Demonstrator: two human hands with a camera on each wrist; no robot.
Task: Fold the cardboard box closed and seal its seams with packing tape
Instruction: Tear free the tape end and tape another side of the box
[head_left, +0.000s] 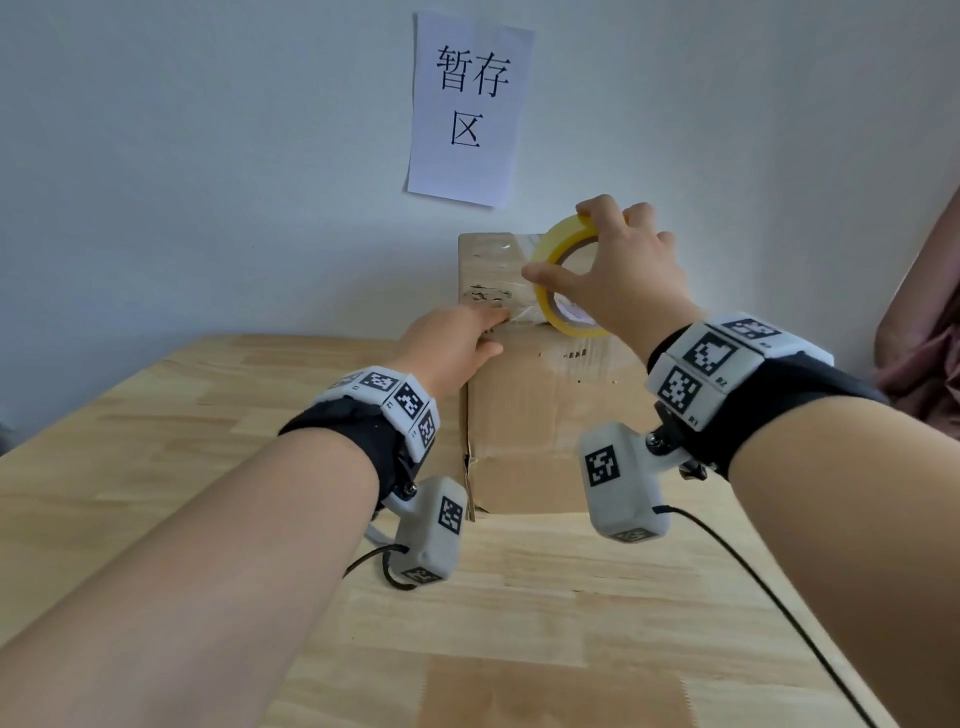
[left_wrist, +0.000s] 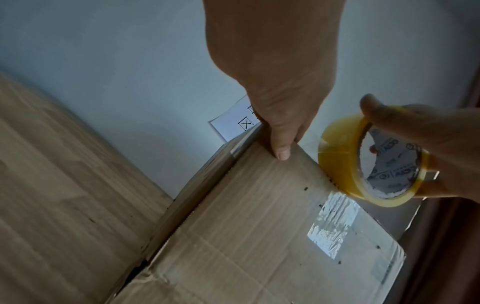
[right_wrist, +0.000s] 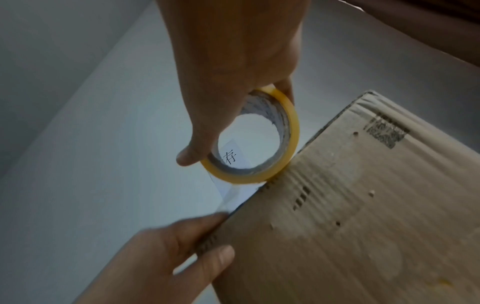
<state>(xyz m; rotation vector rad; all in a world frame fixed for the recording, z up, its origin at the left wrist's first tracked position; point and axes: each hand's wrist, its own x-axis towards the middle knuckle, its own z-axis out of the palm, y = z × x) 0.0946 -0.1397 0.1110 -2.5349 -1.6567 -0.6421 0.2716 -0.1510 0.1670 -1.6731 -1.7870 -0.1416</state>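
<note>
While the cardboard box (head_left: 540, 410) stands closed on the tabletop (head_left: 208, 467), close to the wall (head_left: 208, 156), the sealing step is in hand. The right hand (head_left: 623, 275) grips the roll of packing tape (head_left: 558, 283), thumb on one side of the ring and fingers over its upper rim, and holds it on edge at the front edge of the box top. A short clear strip runs from the roll to the left hand (head_left: 452, 345). That hand lies at the same edge, fingers extended onto the top and thumb down the front face; it appears to press the free end of the strip down, though whether it pinches the strip cannot be told.

Judged from this, the strip is anchored and the top seam is not yet covered. The next move calls for drawing the roll along the seam under even tension while the left hand keeps the end pinned, then smoothing the tape flat.

Older clear tape and torn label remnants show on the box top, and a shiny tape patch on the front face. A paper sign (head_left: 470, 109) hangs on the wall above. The wall behind leaves little room for the roll's travel. Cables (head_left: 769, 597) from the wrist cameras trail across the tabletop, and pink cloth (head_left: 924, 338) shows at the right.
</note>
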